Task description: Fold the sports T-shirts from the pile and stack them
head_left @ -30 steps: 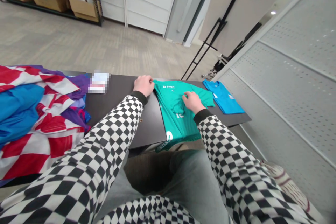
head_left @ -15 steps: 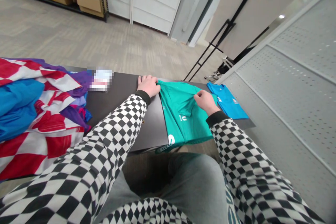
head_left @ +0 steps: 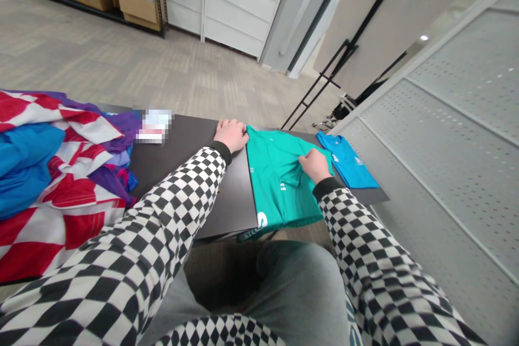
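A green jersey point(head_left: 267, 157) with white lettering lies on the dark table, its near end hanging over the front edge. At its far left corner is my left hand point(head_left: 232, 136), its fingers bent and closed on the cloth's edge. My right hand point(head_left: 315, 165) pinches the jersey toward its right side, and creases run across the fabric there. The fingertips of both hands are partly hidden. Just beyond my right hand lies a folded blue shirt point(head_left: 351, 162) with small white markings.
A heap of red-and-white checked clothing point(head_left: 81, 157), with blue and purple pieces, covers the table's left end. Beside it is a blurred-out packet point(head_left: 154, 125). A perforated grey panel point(head_left: 446, 135) stands on the right. Cardboard boxes point(head_left: 138, 8) sit on a shelf behind.
Both hands stay on the green jersey. My right hand has shifted slightly down and left, and the cloth lies a little flatter. The camera view has moved slightly.
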`<state>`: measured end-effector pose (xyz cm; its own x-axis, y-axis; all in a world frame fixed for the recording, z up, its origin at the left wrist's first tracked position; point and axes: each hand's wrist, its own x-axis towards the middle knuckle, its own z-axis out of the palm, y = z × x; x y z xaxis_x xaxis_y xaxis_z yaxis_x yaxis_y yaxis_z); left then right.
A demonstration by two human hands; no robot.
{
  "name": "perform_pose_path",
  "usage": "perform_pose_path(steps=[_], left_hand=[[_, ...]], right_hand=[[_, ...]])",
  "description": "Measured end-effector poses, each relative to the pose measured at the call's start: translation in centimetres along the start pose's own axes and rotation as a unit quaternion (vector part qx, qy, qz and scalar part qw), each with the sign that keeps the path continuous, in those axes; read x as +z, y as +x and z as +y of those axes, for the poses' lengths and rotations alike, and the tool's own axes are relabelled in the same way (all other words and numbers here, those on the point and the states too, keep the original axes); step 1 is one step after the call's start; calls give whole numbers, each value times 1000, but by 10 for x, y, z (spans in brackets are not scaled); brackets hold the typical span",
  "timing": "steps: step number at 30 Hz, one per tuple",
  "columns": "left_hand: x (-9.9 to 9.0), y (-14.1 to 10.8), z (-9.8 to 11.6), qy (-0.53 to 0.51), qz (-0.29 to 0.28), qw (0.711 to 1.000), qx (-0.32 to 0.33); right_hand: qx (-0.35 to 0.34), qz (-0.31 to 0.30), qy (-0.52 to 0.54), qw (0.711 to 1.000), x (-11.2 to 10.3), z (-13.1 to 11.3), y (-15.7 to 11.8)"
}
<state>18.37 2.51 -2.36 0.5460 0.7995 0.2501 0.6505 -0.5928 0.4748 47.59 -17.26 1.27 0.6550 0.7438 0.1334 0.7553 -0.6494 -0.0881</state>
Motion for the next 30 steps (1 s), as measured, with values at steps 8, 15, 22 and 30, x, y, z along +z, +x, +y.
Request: perform_pose_path(steps=[8,15,22,30], left_hand=[[3,7,2,-18,-27,993,111],[8,19,2,11,-52,997,48],[5,17,4,12,47,999,-15],[2,-3,38,43,-42,984,169]], right_hand=[[-7,-15,17,1000,5,4,-5],[-28,5,35,999,19,9,-14],[-65,14,22,998,26,11,-21],[-79,15,-14,997,20,7,-23]])
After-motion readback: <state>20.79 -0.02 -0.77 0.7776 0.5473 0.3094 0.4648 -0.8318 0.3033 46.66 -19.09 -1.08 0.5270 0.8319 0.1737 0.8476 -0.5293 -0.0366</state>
